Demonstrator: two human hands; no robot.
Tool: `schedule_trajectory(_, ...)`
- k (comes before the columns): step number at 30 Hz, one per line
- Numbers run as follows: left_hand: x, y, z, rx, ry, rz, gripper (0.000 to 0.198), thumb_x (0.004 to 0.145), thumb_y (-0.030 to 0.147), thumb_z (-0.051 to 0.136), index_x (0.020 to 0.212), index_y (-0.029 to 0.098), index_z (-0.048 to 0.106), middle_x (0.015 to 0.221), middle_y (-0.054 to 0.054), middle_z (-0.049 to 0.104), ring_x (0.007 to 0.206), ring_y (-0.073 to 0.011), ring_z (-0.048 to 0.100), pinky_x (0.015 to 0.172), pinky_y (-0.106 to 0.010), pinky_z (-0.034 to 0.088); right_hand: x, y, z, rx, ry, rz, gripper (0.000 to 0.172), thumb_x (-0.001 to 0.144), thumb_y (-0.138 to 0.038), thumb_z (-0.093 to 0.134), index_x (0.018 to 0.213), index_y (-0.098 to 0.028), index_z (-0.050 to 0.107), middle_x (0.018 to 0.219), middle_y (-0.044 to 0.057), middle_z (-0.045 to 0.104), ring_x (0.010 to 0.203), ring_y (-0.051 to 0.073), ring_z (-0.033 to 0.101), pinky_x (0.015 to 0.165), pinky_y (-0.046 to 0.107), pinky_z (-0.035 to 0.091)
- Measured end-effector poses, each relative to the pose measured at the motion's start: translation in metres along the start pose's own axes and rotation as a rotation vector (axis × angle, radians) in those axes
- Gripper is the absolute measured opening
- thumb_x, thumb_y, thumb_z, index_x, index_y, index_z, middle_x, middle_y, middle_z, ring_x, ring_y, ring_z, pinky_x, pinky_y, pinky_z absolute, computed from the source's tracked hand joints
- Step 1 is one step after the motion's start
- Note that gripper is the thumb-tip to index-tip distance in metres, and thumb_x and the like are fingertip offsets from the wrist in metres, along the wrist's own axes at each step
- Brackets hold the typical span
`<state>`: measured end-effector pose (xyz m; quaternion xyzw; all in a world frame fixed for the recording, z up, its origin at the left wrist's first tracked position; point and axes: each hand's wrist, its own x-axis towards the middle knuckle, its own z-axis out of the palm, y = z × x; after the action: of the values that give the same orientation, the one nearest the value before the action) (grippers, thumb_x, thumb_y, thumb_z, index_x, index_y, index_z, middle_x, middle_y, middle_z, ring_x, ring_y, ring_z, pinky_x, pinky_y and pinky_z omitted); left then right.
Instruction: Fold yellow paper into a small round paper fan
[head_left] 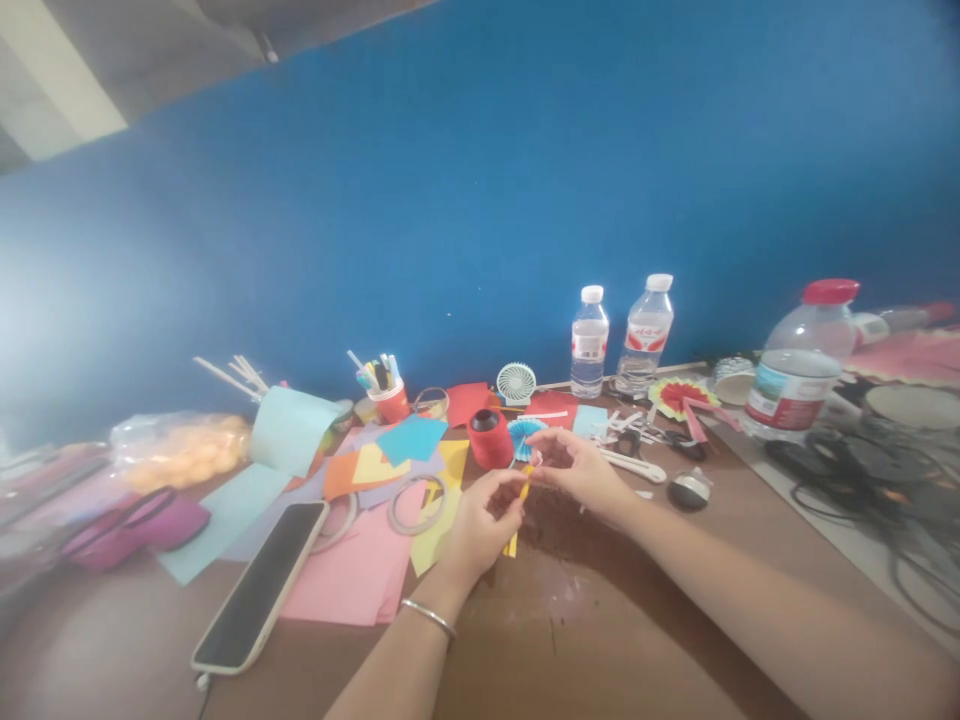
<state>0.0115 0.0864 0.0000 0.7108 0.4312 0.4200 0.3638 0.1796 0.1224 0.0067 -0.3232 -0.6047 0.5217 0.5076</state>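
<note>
**Grip:** left hand (480, 525) pinches a yellow paper strip (513, 545) between thumb and forefinger. Right hand (576, 467) nips the strip's upper end with fingertips drawn narrow.

**Strip:** held slanted just above the tabletop (577, 630), in front of a red thread spool (490, 438).

**Step, as judged:** the strip is being creased or rolled between both hands. A further fold calls for a steady left pinch and fine fingertip work on the right.

**Pose:** both forearms reach in low and the hands meet at the centre. Bangle (427, 617) on the left wrist.

**Nearby, left:** tape ring (395, 518), pink paper (360, 578), phone (259, 590).
</note>
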Motion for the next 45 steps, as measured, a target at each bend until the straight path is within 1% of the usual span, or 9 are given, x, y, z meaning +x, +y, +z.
schedule_trajectory(7, 0.001, 0.003, 0.0, -0.115, -0.017, -0.032, 0.03, 0.071, 0.009, 0.046, 0.098, 0.017, 0.056, 0.07, 0.0, 0.057, 0.063, -0.0101, 0.054, 0.062, -0.022, 0.044, 0.001, 0.003, -0.001, 0.121, 0.011, 0.048, 0.034, 0.06, -0.016, 0.067, 0.091, -0.021, 0.055, 0.071, -0.003, 0.057, 0.067, 0.011, 0.056, 0.065, 0.027, 0.047)
schedule_trajectory(14, 0.001, 0.003, 0.0, -0.199, -0.009, -0.063, 0.028, 0.071, 0.009, 0.046, 0.096, 0.017, 0.056, 0.073, -0.001, 0.058, 0.064, -0.0097, 0.054, 0.063, -0.022, 0.045, 0.002, 0.002, -0.003, 0.214, 0.013, 0.1, 0.034, 0.059, -0.015, 0.068, 0.091, -0.02, 0.057, 0.071, -0.003, 0.059, 0.067, 0.011, 0.057, 0.066, 0.027, 0.046)
schedule_trajectory(23, 0.001, 0.005, 0.0, -0.277, -0.022, -0.092, 0.026, 0.07, 0.009, 0.049, 0.094, 0.017, 0.054, 0.076, 0.0, 0.057, 0.063, -0.0091, 0.055, 0.064, -0.023, 0.044, 0.002, 0.004, -0.002, 0.224, 0.036, 0.081, 0.03, 0.061, -0.021, 0.068, 0.089, -0.019, 0.057, 0.068, -0.003, 0.059, 0.063, 0.011, 0.055, 0.063, 0.026, 0.043)
schedule_trajectory(29, 0.002, 0.006, -0.001, -0.306, 0.016, -0.139, 0.02, 0.071, 0.018, 0.054, 0.091, 0.016, 0.054, 0.078, -0.001, 0.059, 0.062, -0.0096, 0.056, 0.063, -0.023, 0.044, 0.003, 0.003, -0.001, 0.192, 0.063, 0.059, 0.028, 0.064, -0.023, 0.066, 0.089, -0.019, 0.056, 0.069, -0.002, 0.056, 0.064, 0.01, 0.053, 0.061, 0.025, 0.043)
schedule_trajectory(34, 0.004, 0.002, 0.0, -0.301, 0.151, -0.182, 0.025, 0.076, 0.036, 0.051, 0.089, 0.015, 0.053, 0.07, -0.002, 0.06, 0.057, -0.0114, 0.057, 0.058, -0.024, 0.045, 0.004, 0.006, 0.0, 0.189, 0.088, 0.0, 0.028, 0.067, -0.026, 0.063, 0.092, -0.02, 0.055, 0.07, -0.002, 0.053, 0.063, 0.01, 0.049, 0.057, 0.023, 0.041)
schedule_trajectory(37, 0.003, -0.005, -0.002, -0.313, 0.24, -0.147, 0.032, 0.081, 0.043, 0.041, 0.089, 0.015, 0.054, 0.075, -0.004, 0.061, 0.067, -0.0135, 0.058, 0.062, -0.025, 0.045, 0.005, 0.005, -0.002, 0.166, 0.133, 0.02, 0.028, 0.068, -0.028, 0.062, 0.094, -0.02, 0.055, 0.074, 0.0, 0.053, 0.064, 0.01, 0.049, 0.057, 0.023, 0.041)
schedule_trajectory(40, 0.004, -0.007, -0.006, -0.409, 0.294, -0.145, 0.034, 0.083, 0.043, 0.037, 0.089, 0.015, 0.056, 0.079, -0.006, 0.061, 0.073, -0.0134, 0.057, 0.065, -0.024, 0.044, 0.004, 0.002, -0.004, 0.155, 0.151, 0.023, 0.03, 0.069, -0.026, 0.062, 0.098, -0.021, 0.053, 0.073, -0.002, 0.052, 0.064, 0.01, 0.049, 0.058, 0.023, 0.041)
schedule_trajectory(42, 0.004, -0.005, -0.007, -0.528, 0.218, -0.232, 0.032, 0.081, 0.042, 0.042, 0.088, 0.014, 0.057, 0.078, -0.006, 0.061, 0.07, -0.0128, 0.057, 0.062, -0.023, 0.043, 0.003, 0.0, -0.002, 0.151, 0.12, -0.004, 0.031, 0.068, -0.024, 0.063, 0.098, -0.022, 0.054, 0.072, -0.002, 0.053, 0.066, 0.01, 0.05, 0.061, 0.023, 0.041)
schedule_trajectory(45, 0.002, 0.003, -0.002, -0.722, -0.001, -0.383, 0.03, 0.077, 0.04, 0.05, 0.086, 0.012, 0.058, 0.077, -0.008, 0.061, 0.067, -0.0133, 0.057, 0.06, -0.024, 0.043, -0.002, -0.003, 0.005, 0.159, 0.059, -0.038, 0.03, 0.067, -0.021, 0.065, 0.095, -0.022, 0.055, 0.071, -0.002, 0.054, 0.069, 0.011, 0.052, 0.066, 0.025, 0.043)
